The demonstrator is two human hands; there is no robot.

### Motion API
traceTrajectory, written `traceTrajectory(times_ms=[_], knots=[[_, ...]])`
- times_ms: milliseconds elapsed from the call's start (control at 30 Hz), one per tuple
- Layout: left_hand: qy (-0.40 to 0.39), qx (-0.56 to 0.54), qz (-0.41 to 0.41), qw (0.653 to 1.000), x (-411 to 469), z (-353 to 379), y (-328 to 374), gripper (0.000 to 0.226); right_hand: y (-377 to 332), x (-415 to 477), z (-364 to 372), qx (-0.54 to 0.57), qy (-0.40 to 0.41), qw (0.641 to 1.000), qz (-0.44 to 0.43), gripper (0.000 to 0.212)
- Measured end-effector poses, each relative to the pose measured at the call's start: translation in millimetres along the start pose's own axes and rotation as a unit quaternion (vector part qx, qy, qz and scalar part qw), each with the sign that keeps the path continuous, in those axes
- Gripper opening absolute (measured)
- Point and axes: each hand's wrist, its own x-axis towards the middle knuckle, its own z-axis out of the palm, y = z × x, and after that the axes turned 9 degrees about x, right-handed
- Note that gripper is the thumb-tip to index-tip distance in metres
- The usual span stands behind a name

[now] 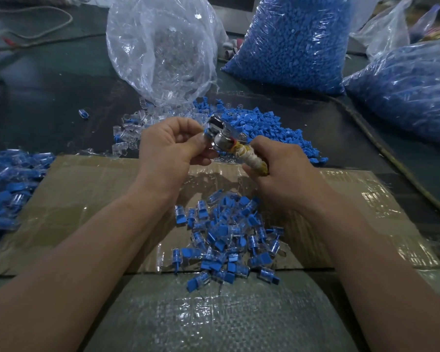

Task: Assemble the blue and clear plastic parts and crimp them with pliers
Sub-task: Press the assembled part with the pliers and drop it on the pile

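My left hand [172, 146] pinches a small blue and clear part [206, 131] at its fingertips, mostly hidden by the fingers and the tool. My right hand [280, 171] grips the pliers [226, 138] by their tape-wrapped handle, and the metal jaws sit on the part. Beneath my hands lies a heap of assembled blue and clear pieces [226, 237] on a taped cardboard sheet [87, 199]. Behind my hands lie loose blue parts [269, 125] and loose clear parts [130, 133].
An open clear bag of clear parts [163, 49] stands at the back. Two full bags of blue parts [297, 39] stand at the back right, the second bag [407, 85] farther right. More assembled pieces [8, 179] pile at the left. A cable [381, 146] runs along the right.
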Motion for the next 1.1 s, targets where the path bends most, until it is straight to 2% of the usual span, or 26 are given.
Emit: traceTrajectory(times_ms=[300,500,700,900,1100], knots=[[-0.005,0.005,-0.003,1.000,2,-1,-2,0.014,3,-3,0,-0.018,0.022,1.000,-0.006,0.019],[-0.024,-0.007,-0.039,0.999,6,-10,2,0.012,12,-4,-10,-0.001,0.080,0.996,0.032,0.015],[-0.165,0.034,-0.047,0.985,0,-16,10,0.006,18,-3,-18,-0.035,0.049,0.995,0.076,0.034],[-0.337,0.081,-0.033,0.938,-3,-13,14,0.012,15,-2,-19,-0.022,-0.034,0.993,0.110,0.053],[-0.429,0.121,-0.015,0.895,-4,-13,11,0.016,18,-1,-17,-0.014,-0.086,0.991,0.106,0.048]])
